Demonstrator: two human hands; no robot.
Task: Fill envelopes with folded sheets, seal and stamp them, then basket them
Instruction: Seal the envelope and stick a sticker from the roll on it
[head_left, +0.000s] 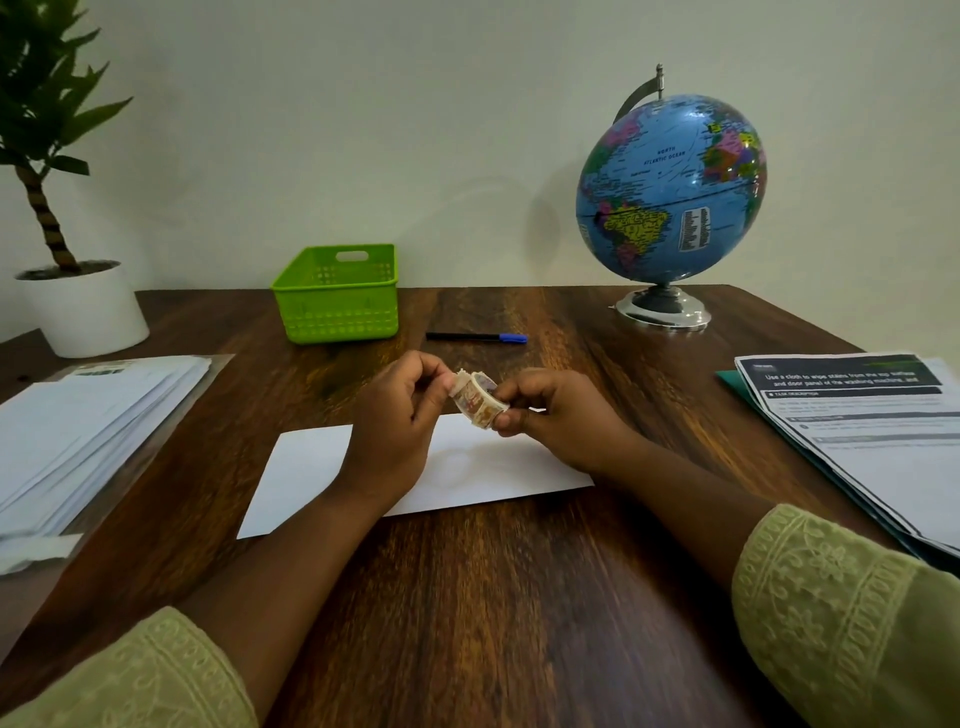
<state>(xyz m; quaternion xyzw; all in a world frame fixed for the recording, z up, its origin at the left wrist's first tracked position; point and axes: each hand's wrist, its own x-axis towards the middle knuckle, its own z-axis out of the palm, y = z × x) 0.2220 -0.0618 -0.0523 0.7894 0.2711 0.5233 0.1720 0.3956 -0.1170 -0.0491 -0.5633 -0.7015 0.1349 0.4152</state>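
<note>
Envelope (306, 467) beneath stamp roll (478, 397) — pen (467, 337), basket (337, 306) beyond, globe (670, 187) right

A globe (670, 187), potted plant (78, 306) and blue-capped pen (475, 338) sit on the desk (493, 597).

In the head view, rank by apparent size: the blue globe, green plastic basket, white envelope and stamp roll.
1. The white paper envelope and the blue globe on its silver stand: close in size, and the envelope lies nearer the camera, so unranked.
2. The green plastic basket.
3. The patterned stamp roll, smallest.
</note>
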